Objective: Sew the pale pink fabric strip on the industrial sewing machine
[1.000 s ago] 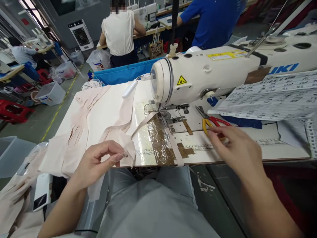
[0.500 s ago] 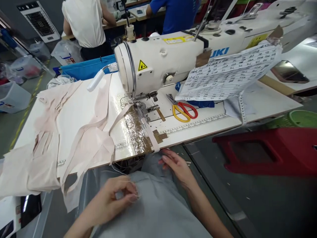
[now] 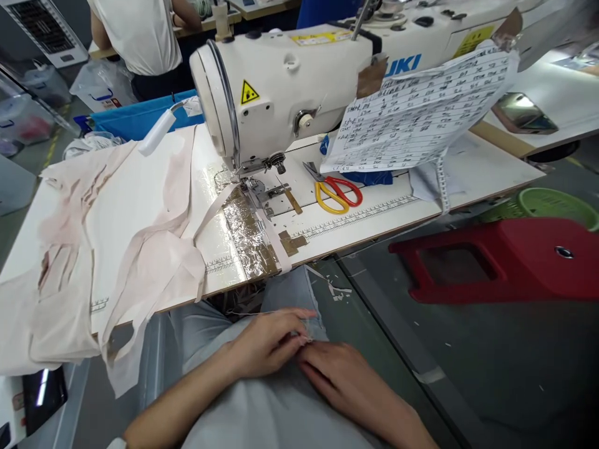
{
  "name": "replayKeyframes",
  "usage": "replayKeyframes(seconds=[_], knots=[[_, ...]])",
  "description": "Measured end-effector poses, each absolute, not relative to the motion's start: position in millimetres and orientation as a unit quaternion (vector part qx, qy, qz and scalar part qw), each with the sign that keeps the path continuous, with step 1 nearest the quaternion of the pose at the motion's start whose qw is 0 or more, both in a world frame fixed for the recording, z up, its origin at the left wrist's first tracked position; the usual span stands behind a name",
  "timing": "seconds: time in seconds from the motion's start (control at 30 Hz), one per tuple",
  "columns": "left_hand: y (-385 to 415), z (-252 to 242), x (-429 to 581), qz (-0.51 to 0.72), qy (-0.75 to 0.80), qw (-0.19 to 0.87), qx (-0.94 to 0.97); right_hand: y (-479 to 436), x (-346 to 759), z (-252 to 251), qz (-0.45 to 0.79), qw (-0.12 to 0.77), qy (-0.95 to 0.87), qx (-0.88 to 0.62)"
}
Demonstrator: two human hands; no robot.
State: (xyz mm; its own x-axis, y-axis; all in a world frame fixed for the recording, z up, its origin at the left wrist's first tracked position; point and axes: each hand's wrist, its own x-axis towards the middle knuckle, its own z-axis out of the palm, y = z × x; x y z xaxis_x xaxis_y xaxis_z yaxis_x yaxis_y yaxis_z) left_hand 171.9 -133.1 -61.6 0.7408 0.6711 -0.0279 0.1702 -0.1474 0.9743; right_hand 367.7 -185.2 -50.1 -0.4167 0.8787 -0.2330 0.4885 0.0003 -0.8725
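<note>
Both hands rest on my lap, which is covered by grey-blue cloth (image 3: 262, 411), below the table's front edge. My left hand (image 3: 269, 340) is closed in a pinch at the cloth's frayed edge; what it pinches is too small to make out. My right hand (image 3: 341, 374) lies flat on the cloth, its fingertips touching those of the left. Above them, pale pink fabric (image 3: 154, 249) drapes over the white table (image 3: 374, 231), and a strip of it runs under the foot of the white sewing machine (image 3: 290, 81).
Red-and-yellow scissors (image 3: 334, 193) lie right of the needle, beside a printed sheet (image 3: 421, 106) taped to the machine. A red stool (image 3: 505, 259) and a green basket (image 3: 556, 206) stand at the right. A phone (image 3: 42, 393) lies at lower left. A person in white (image 3: 135, 31) works behind.
My right hand left the scissors and came down to my lap. My left hand let go of the pink fabric and moved right to meet it. My view tilted downward.
</note>
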Motion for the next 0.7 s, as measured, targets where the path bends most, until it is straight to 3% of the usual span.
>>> replayKeyframes(seconds=[0.1, 0.23, 0.3, 0.53, 0.7], knots=[[-143, -71, 187, 0.160, 0.270, 0.673, 0.670, -183, 380, -24, 0.459, 0.201, -0.735, -0.457], [-152, -69, 189, 0.184, 0.292, 0.800, 0.491, -153, 390, -35, 0.504, 0.365, -0.591, -0.513], [-146, -58, 181, 0.209, 0.310, 0.811, 0.449, -139, 377, -55, 0.572, 0.396, -0.525, -0.491], [-111, -28, 141, 0.330, 0.392, 0.736, 0.442, -129, 319, -113, 0.726, 0.260, -0.526, -0.359], [-108, -37, 126, 0.366, 0.460, 0.649, 0.483, -132, 388, -109, 0.634, 0.286, -0.521, -0.495]])
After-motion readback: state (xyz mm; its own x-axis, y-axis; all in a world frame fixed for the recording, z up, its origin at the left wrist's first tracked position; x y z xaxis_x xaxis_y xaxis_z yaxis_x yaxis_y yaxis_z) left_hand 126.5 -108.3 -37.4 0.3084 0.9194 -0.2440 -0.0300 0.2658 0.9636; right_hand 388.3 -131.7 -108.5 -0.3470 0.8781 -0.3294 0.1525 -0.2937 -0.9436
